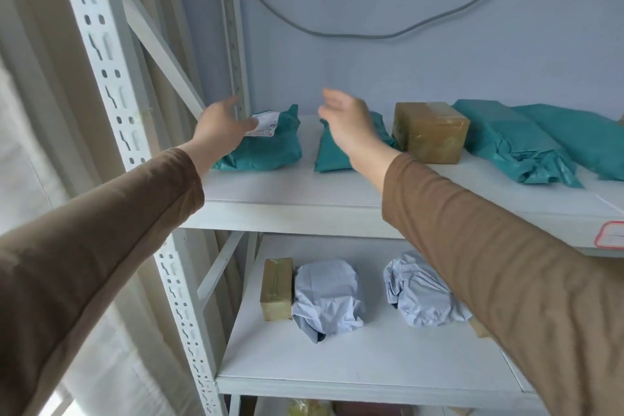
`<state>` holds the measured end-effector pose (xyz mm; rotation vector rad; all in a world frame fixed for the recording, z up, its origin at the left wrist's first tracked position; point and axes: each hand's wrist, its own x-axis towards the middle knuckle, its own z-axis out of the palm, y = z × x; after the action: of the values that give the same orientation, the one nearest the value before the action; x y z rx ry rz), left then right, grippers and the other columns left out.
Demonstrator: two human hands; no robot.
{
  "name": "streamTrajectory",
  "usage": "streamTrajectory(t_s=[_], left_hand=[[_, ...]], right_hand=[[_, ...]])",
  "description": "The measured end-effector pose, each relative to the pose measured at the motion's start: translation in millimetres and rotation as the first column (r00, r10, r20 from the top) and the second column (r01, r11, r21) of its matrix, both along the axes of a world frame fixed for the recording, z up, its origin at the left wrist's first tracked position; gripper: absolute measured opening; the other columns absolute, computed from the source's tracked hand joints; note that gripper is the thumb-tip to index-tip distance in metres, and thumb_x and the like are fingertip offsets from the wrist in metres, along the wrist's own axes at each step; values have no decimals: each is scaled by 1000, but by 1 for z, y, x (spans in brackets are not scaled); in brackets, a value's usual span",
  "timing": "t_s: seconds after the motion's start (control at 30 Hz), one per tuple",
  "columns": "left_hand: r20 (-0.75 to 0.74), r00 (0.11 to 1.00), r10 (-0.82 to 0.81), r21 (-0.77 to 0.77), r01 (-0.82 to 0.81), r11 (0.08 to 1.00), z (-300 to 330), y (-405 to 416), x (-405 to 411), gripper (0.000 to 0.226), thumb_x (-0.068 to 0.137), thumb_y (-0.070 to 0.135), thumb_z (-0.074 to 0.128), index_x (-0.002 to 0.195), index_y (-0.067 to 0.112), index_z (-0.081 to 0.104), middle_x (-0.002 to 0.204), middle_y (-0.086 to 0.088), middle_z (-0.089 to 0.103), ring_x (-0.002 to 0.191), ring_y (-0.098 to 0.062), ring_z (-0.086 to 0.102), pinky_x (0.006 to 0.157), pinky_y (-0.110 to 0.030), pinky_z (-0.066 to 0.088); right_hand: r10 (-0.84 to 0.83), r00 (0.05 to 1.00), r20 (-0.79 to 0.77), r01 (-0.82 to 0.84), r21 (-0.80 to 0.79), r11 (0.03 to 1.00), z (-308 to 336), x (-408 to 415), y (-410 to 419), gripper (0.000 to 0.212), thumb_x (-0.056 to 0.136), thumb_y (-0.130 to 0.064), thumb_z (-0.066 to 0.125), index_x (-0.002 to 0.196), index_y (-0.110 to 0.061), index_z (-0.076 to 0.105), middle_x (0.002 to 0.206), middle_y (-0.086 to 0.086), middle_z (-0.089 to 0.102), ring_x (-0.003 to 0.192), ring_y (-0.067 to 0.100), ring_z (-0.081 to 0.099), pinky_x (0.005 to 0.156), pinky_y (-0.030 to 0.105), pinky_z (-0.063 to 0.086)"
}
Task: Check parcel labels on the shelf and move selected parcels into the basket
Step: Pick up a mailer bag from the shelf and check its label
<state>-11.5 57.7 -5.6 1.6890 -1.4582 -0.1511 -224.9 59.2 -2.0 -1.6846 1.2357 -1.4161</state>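
Reaching up from brown long sleeves, both arms stretch toward the upper white metal shelf board (337,192), and no parcel is lifted yet, so the task looks to be at its label-checking stage.

Nearest, at about six o'clock, the lower white shelf board (371,361) carries a small tan cardboard box (276,289) touching a crumpled pale grey plastic mailer (327,297), with a second crumpled pale grey mailer (418,294) apart at its three o'clock.

Farther up, the left hand (224,123) lies with relaxed, loosely spread fingers on the leftmost teal plastic mailer bag (266,149), at the edge of its white printed label (265,125); whether the thumb pinches the label I cannot tell. The right hand (347,121) hovers wide, fingers loosely bent and holding nothing, in front of the second teal plastic mailer bag (331,155). At its three o'clock stands a tape-wrapped brown cardboard box (430,132), then two long teal plastic mailer bags (513,142) running off toward three o'clock.

Farthest, a grey cable (371,34) sags across the pale blue wall at twelve o'clock.

No basket is in view, so nothing shows as moved; reading labels, choosing parcels and carrying them over all seem left to do.
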Motion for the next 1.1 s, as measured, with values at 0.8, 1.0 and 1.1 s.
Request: streamTrajectory(t_s=[0.8,1.0,1.1], left_hand=[[-494,828,-266,189,401,896,-13,-30,-141,45,99,18,65,142,12,54,137,-11,63,121,-31,62,109,-43,50],[-691,650,-316,-9,429,903,1,33,-136,69,99,11,64,160,21,33,145,-8,56,111,-26,63,98,-37,53],[-776,522,-354,-107,445,889,8,82,-134,69,100,9,65,160,20,31,131,-8,56,88,-16,61,72,-34,55]], right_hand=[[-159,987,-1,156,199,968,-19,-90,-13,58,98,2,58,152,-15,45,148,9,51,87,8,55,61,16,45],[-120,990,75,119,19,993,-10,-96,55,56,96,5,57,148,-17,51,149,4,53,115,11,55,75,13,49],[-144,988,49,148,-92,985,-7,-102,98,52,96,4,59,142,-20,57,126,-11,57,107,1,55,72,1,44]])
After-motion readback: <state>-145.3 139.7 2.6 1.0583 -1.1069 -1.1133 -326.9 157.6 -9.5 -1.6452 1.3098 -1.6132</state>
